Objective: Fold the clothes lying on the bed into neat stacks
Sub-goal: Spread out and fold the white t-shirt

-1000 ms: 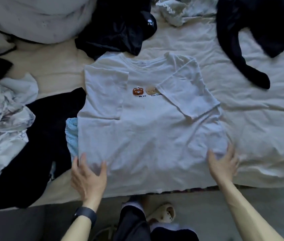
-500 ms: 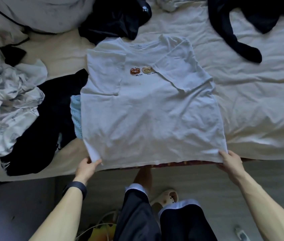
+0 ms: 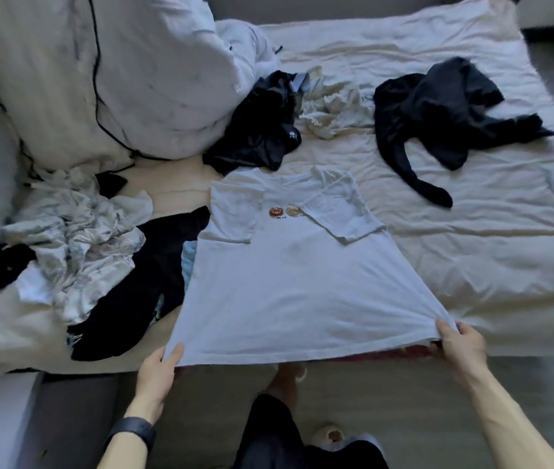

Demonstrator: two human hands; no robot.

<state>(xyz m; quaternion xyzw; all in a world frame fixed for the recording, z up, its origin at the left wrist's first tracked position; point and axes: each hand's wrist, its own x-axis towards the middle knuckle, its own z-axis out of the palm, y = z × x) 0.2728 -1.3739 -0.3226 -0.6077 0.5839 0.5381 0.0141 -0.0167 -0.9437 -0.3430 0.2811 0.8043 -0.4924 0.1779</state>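
Observation:
A white T-shirt [image 3: 289, 286] with a small orange print on the chest lies front up on the bed, both sleeves folded inward. My left hand [image 3: 157, 374] pinches its bottom left hem corner and my right hand [image 3: 460, 345] pinches the bottom right corner. The hem is lifted off the bed's near edge and pulled taut between them. Unfolded clothes lie around: a black garment [image 3: 140, 286] to the left, a black top [image 3: 258, 133] behind the shirt, a black long-sleeved piece [image 3: 438, 113] at the back right.
A crumpled white patterned garment [image 3: 76, 238] sits at the left and a cream frilly piece [image 3: 329, 106] at the back. A big white duvet [image 3: 116, 79] fills the back left. The cream sheet [image 3: 489, 252] lies bare on the right. My legs and slippers stand on the floor below.
My hands went from resting flat on the shirt's lower part to pinching its hem corners, and now hold the hem raised and stretched. The view has pulled back from the bed.

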